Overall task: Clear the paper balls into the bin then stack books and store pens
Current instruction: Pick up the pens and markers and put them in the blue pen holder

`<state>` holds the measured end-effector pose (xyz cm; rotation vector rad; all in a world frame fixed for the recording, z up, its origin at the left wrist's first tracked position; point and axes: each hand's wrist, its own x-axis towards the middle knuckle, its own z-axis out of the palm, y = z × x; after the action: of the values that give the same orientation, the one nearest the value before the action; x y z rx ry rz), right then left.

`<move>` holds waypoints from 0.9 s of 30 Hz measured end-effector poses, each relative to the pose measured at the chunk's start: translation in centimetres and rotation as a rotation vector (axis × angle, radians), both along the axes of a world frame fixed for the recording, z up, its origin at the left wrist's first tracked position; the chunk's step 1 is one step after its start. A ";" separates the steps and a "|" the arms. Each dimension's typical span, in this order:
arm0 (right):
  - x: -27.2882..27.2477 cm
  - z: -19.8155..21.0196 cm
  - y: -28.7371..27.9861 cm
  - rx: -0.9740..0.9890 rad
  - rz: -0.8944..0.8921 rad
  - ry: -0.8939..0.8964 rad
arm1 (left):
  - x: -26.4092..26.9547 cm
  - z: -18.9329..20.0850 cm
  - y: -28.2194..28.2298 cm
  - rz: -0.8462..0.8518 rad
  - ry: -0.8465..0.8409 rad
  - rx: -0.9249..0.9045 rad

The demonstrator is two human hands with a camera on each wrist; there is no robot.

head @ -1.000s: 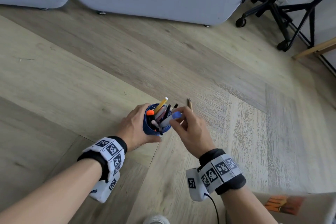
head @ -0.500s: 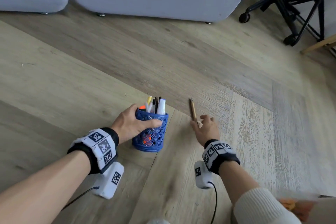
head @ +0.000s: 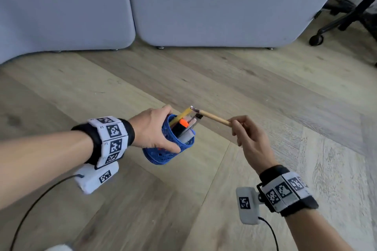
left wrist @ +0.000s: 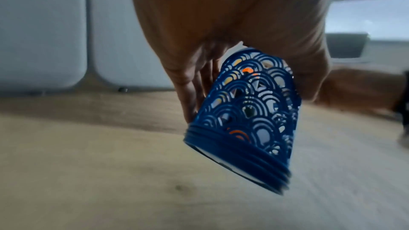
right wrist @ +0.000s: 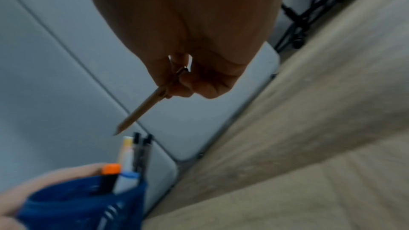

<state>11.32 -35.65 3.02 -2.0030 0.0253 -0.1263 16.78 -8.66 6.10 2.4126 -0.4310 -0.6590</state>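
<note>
My left hand (head: 155, 132) grips a blue lattice pen holder (head: 163, 154), lifted off the wooden floor and tilted to the right; the same holder (left wrist: 247, 116) shows from below in the left wrist view. Several pens stick out of it, among them an orange-capped marker (head: 183, 122) and a yellow pen (head: 180, 116). My right hand (head: 242, 130) pinches the end of a tan wooden pen (head: 214, 118), whose tip points left at the holder's mouth. In the right wrist view the tan pen (right wrist: 141, 111) hangs just above the pens in the holder (right wrist: 88, 202).
Grey upholstered furniture (head: 204, 2) stands behind on small feet. A black wheeled stand (head: 346, 14) is at the far right. The pale wood floor (head: 265, 79) stretches all around the hands.
My right hand picked the tan pen up from the floor and brought it to the holder. My left hand lifted and tilted the holder. The view swung toward the furniture.
</note>
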 end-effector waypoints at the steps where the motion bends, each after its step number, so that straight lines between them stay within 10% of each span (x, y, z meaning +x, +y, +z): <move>1: -0.1 1.5 0.9 0.014 0.057 -0.033 | 0.2 1.0 0.9 -0.038 -0.015 0.038; 10: 5.3 8.0 7.5 -0.119 0.275 -0.021 | 4.0 6.4 3.1 -0.041 -0.067 0.005; 17: 11.0 15.0 5.5 -0.263 0.081 -0.057 | 9.1 10.5 1.5 0.082 -0.081 -0.207; 27: 10.5 33.1 1.9 -0.498 0.298 0.413 | 7.5 26.8 -2.9 0.222 -0.009 -0.554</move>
<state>21.78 -33.80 36.15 -2.4690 -0.0452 0.5193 24.33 -11.57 32.87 1.8997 -0.2939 -0.3686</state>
